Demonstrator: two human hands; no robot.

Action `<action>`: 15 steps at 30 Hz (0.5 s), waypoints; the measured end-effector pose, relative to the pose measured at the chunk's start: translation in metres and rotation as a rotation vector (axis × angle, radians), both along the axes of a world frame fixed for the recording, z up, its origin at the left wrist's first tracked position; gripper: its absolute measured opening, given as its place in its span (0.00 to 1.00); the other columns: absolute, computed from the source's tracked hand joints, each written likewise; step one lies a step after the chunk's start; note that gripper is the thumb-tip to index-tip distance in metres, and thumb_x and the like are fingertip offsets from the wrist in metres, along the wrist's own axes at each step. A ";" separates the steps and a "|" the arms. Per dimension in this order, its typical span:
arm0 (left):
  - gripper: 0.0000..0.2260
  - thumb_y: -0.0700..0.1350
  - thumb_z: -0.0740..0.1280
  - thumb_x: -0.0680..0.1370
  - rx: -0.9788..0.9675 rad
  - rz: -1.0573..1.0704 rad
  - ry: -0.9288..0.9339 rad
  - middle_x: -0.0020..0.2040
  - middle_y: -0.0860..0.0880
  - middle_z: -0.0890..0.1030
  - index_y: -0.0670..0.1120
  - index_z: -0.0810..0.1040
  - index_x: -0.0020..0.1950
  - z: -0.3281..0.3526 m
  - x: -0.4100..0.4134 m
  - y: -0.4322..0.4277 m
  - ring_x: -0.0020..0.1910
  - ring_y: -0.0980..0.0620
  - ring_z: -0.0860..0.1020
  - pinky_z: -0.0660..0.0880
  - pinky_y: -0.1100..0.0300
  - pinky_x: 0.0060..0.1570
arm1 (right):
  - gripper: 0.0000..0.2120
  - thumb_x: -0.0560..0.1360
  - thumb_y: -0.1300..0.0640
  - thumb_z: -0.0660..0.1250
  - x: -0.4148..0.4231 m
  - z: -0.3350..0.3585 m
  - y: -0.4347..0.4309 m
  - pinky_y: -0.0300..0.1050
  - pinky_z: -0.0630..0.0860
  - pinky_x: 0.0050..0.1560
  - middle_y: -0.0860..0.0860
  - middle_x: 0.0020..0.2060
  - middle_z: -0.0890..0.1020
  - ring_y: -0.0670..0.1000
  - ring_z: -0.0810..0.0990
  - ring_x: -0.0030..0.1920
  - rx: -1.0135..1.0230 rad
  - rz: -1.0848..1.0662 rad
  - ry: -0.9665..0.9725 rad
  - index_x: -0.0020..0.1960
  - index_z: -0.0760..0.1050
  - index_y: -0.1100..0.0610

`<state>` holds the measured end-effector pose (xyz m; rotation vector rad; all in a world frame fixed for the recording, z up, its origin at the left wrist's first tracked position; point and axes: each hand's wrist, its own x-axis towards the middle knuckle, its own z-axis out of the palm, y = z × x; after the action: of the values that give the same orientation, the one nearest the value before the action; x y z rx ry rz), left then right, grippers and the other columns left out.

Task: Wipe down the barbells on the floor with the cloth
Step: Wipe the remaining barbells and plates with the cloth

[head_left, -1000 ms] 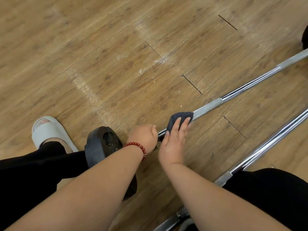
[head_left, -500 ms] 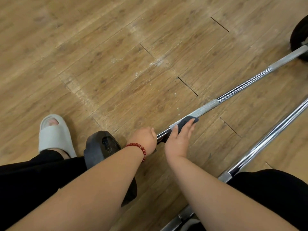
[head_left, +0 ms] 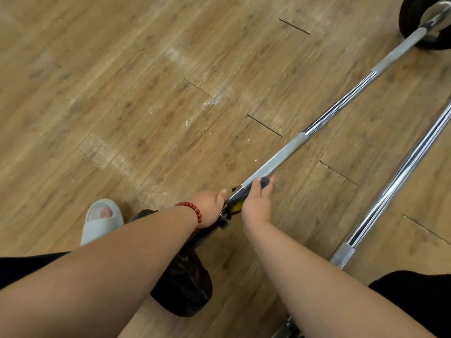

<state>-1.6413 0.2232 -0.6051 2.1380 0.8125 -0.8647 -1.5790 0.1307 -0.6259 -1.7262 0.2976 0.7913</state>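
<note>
A chrome barbell [head_left: 341, 113] lies diagonally on the wooden floor, with a black plate [head_left: 185, 289] at its near end and another black plate [head_left: 415, 15] at the far end. My right hand [head_left: 257, 203] grips the bar's near knurled part through a dark blue cloth [head_left: 264, 182], only a small bit of which shows. My left hand [head_left: 210, 206], with a red bead bracelet on the wrist, holds the bar's end next to the near plate. A second chrome barbell [head_left: 395, 181] lies parallel on the right.
My left foot in a pale grey slipper [head_left: 101, 220] stands on the floor left of the near plate. My black-clad knees fill the lower left and lower right corners. Bare wooden floor [head_left: 122, 93] spreads to the left and ahead.
My right hand has slid the cloth down the bar toward the near plate, so less cloth shows. The view has shifted, bringing the far plate into sight.
</note>
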 end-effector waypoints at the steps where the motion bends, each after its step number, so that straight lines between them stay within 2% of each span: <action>1: 0.25 0.53 0.41 0.84 -0.002 -0.022 0.014 0.37 0.45 0.73 0.44 0.69 0.38 0.000 0.003 0.003 0.41 0.47 0.73 0.65 0.58 0.47 | 0.25 0.83 0.49 0.51 0.005 -0.006 0.003 0.41 0.62 0.63 0.55 0.74 0.62 0.56 0.65 0.72 -0.007 -0.053 0.008 0.78 0.51 0.52; 2: 0.25 0.53 0.41 0.84 -0.012 -0.029 0.028 0.36 0.46 0.72 0.45 0.71 0.39 0.000 0.007 0.005 0.39 0.49 0.72 0.66 0.58 0.47 | 0.24 0.83 0.48 0.51 0.011 -0.006 0.006 0.42 0.63 0.64 0.54 0.74 0.63 0.56 0.65 0.71 -0.006 -0.128 0.047 0.78 0.52 0.50; 3: 0.25 0.53 0.41 0.84 -0.028 -0.020 0.040 0.38 0.45 0.74 0.44 0.74 0.45 0.000 0.010 0.007 0.40 0.49 0.73 0.67 0.57 0.49 | 0.24 0.83 0.47 0.51 0.018 -0.010 0.011 0.45 0.63 0.66 0.53 0.73 0.64 0.56 0.66 0.70 0.002 -0.247 0.099 0.77 0.53 0.49; 4: 0.25 0.53 0.41 0.84 -0.044 0.000 0.049 0.43 0.44 0.77 0.43 0.75 0.56 0.001 0.013 0.009 0.44 0.49 0.74 0.68 0.56 0.53 | 0.23 0.83 0.46 0.52 0.023 -0.012 0.016 0.48 0.65 0.67 0.53 0.72 0.66 0.57 0.69 0.68 0.024 -0.338 0.158 0.77 0.57 0.48; 5: 0.25 0.52 0.41 0.84 -0.056 0.027 0.054 0.50 0.43 0.78 0.43 0.72 0.65 0.001 0.015 0.011 0.50 0.48 0.74 0.67 0.56 0.57 | 0.23 0.82 0.44 0.53 0.027 -0.020 0.021 0.52 0.67 0.67 0.52 0.69 0.69 0.57 0.71 0.66 0.054 -0.402 0.224 0.75 0.60 0.47; 6: 0.25 0.52 0.40 0.84 -0.057 0.048 0.044 0.53 0.42 0.78 0.42 0.70 0.67 0.001 0.015 0.012 0.54 0.47 0.74 0.66 0.57 0.58 | 0.23 0.80 0.41 0.55 0.026 -0.022 0.024 0.55 0.70 0.66 0.51 0.66 0.72 0.56 0.73 0.63 0.067 -0.427 0.274 0.72 0.65 0.47; 7: 0.25 0.52 0.40 0.84 -0.044 0.061 0.020 0.53 0.41 0.77 0.42 0.73 0.63 0.002 0.015 0.012 0.55 0.46 0.74 0.65 0.58 0.57 | 0.24 0.78 0.38 0.56 0.019 -0.028 0.025 0.56 0.71 0.65 0.51 0.63 0.75 0.56 0.76 0.60 0.074 -0.429 0.291 0.69 0.69 0.47; 8: 0.25 0.52 0.40 0.84 -0.015 0.074 -0.025 0.51 0.42 0.77 0.43 0.75 0.54 0.001 0.013 0.012 0.54 0.46 0.74 0.64 0.60 0.54 | 0.24 0.76 0.36 0.56 0.008 -0.027 0.025 0.56 0.73 0.63 0.50 0.60 0.78 0.55 0.77 0.57 0.073 -0.410 0.304 0.66 0.72 0.46; 9: 0.25 0.51 0.41 0.84 0.016 0.084 -0.070 0.48 0.43 0.76 0.44 0.74 0.46 -0.002 0.011 0.012 0.51 0.46 0.75 0.64 0.62 0.50 | 0.22 0.76 0.36 0.56 -0.006 -0.028 0.025 0.54 0.74 0.60 0.50 0.56 0.80 0.55 0.78 0.55 0.055 -0.382 0.299 0.63 0.75 0.46; 10: 0.24 0.50 0.42 0.84 0.027 0.102 -0.104 0.46 0.43 0.76 0.44 0.74 0.43 -0.004 0.010 0.012 0.49 0.46 0.75 0.63 0.63 0.46 | 0.20 0.78 0.38 0.55 -0.016 -0.024 0.025 0.51 0.75 0.57 0.50 0.53 0.81 0.54 0.79 0.52 0.032 -0.363 0.305 0.61 0.76 0.46; 11: 0.24 0.49 0.42 0.85 0.016 0.126 -0.130 0.45 0.43 0.76 0.44 0.75 0.44 -0.006 0.008 0.012 0.47 0.47 0.75 0.63 0.64 0.43 | 0.18 0.79 0.41 0.55 -0.021 -0.022 0.025 0.49 0.76 0.52 0.50 0.50 0.81 0.53 0.80 0.49 0.060 -0.367 0.313 0.59 0.77 0.48; 13: 0.25 0.50 0.43 0.84 -0.009 0.181 -0.149 0.45 0.43 0.77 0.41 0.78 0.48 -0.011 0.006 0.015 0.48 0.45 0.77 0.64 0.63 0.44 | 0.17 0.81 0.45 0.56 -0.005 -0.023 0.026 0.46 0.78 0.43 0.52 0.46 0.82 0.52 0.80 0.41 0.256 -0.463 0.358 0.55 0.78 0.54; 15: 0.27 0.52 0.42 0.84 -0.023 0.191 -0.138 0.42 0.44 0.77 0.41 0.75 0.41 -0.014 0.005 0.020 0.48 0.44 0.77 0.67 0.59 0.47 | 0.21 0.80 0.44 0.58 0.024 -0.027 0.027 0.48 0.79 0.40 0.55 0.42 0.81 0.54 0.79 0.36 0.376 -0.599 0.352 0.57 0.77 0.60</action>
<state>-1.6363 0.2427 -0.6195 2.0355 0.9131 -0.6184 -1.5546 0.1579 -0.6530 -1.0522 0.8086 0.6447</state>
